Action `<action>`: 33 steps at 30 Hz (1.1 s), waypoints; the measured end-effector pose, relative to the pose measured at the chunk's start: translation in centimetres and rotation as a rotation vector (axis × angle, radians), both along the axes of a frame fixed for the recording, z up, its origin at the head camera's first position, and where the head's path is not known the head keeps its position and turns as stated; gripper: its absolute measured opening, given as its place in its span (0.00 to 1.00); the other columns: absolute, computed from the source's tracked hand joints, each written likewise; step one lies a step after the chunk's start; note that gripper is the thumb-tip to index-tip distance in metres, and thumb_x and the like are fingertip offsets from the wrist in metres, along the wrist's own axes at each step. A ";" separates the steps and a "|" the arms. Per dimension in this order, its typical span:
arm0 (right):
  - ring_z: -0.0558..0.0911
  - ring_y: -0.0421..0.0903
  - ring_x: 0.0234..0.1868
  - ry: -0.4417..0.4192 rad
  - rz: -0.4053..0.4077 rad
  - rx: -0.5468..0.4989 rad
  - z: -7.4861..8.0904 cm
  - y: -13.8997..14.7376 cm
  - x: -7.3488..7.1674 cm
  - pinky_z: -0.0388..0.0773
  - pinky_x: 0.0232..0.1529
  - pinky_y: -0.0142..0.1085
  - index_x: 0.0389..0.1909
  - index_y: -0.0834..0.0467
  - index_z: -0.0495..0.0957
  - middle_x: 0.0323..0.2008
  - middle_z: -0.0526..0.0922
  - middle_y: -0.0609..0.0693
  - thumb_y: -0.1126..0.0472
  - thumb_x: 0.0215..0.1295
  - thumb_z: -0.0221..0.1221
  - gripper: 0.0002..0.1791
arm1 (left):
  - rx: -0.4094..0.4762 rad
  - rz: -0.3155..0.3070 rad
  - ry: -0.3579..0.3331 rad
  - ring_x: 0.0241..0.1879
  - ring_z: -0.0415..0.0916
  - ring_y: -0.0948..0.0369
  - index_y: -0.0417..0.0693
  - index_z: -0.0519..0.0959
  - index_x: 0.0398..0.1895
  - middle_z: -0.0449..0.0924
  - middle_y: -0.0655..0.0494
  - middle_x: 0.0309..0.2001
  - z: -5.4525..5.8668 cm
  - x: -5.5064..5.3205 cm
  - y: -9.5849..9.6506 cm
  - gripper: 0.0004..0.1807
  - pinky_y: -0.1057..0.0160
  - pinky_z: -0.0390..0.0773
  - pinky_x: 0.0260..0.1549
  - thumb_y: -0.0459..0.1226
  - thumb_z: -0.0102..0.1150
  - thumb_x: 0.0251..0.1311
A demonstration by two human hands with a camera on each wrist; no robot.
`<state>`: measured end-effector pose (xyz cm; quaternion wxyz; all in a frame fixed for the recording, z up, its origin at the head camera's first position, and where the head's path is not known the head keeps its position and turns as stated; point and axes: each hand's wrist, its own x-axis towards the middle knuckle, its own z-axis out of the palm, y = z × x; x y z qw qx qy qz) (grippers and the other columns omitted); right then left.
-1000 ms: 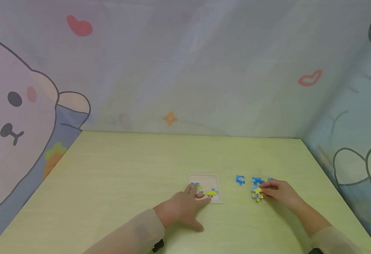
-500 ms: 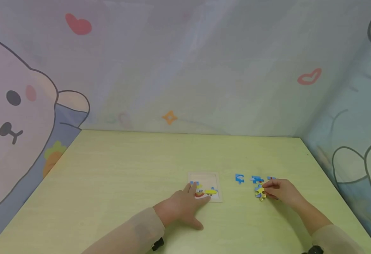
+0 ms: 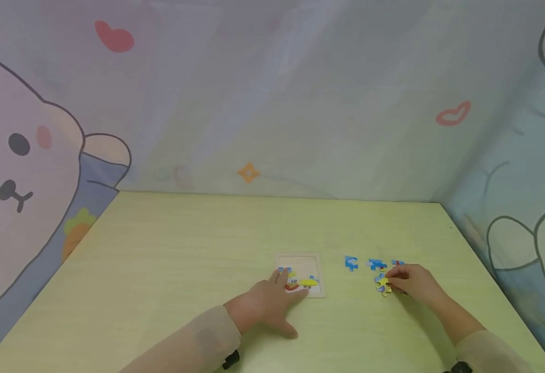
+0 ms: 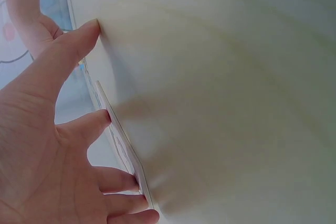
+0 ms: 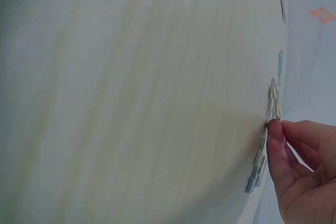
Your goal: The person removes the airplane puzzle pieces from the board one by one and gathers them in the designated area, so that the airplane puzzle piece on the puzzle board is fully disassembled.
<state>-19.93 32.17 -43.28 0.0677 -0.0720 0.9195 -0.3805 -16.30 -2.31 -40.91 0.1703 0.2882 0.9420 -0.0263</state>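
Observation:
My left hand (image 3: 270, 305) rests on the near left part of a light wooden puzzle tray (image 3: 306, 265), its fingers spread. Joined pieces with a yellow and red picture (image 3: 307, 283) fill the near part of that tray, partly covered by the fingers. In the left wrist view, the fingertips touch the tray's edge (image 4: 122, 135). To the right, my right hand (image 3: 412, 284) pinches a yellow puzzle piece (image 3: 383, 282) between thumb and forefinger. The right wrist view has this piece (image 5: 277, 103) tilted at the fingertips, low over the table, with other pieces close by.
Blue puzzle pieces lie behind the pinched one: one on the left (image 3: 351, 263), one in the middle (image 3: 376, 264) and one partly hidden by the right hand (image 3: 397, 262). More pieces (image 5: 256, 169) lie beneath that hand. The table (image 3: 184, 248) meets a printed cloth (image 3: 300, 129) behind.
My right hand has shifted the yellow puzzle piece slightly to the right and then nearly stopped. The left hand has stayed on the tray.

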 end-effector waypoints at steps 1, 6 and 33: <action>0.79 0.44 0.30 0.001 -0.002 0.013 -0.1 0.0 0.0 0.75 0.28 0.34 0.37 0.68 0.79 0.32 0.82 0.54 0.68 0.61 0.58 0.06 | 0.002 -0.001 0.001 0.69 0.44 0.44 0.72 0.56 0.70 0.45 0.37 0.71 0.0 0.0 0.0 0.47 0.49 0.69 0.52 0.66 0.61 0.43; 0.80 0.48 0.33 0.024 0.020 0.068 -0.1 -0.1 0.0 0.75 0.29 0.35 0.37 0.67 0.79 0.34 0.82 0.55 0.68 0.62 0.57 0.06 | 0.001 0.000 -0.004 0.69 0.44 0.44 0.73 0.56 0.70 0.45 0.37 0.71 -0.1 0.0 0.0 0.48 0.49 0.68 0.53 0.66 0.61 0.43; 0.81 0.51 0.38 0.068 0.054 -0.061 0.6 -3.9 -0.8 0.77 0.35 0.38 0.42 0.67 0.79 0.37 0.83 0.57 0.64 0.63 0.58 0.11 | -0.003 0.007 -0.010 0.69 0.43 0.44 0.72 0.56 0.70 0.44 0.37 0.71 -0.1 -0.2 0.1 0.48 0.46 0.62 0.57 0.66 0.61 0.43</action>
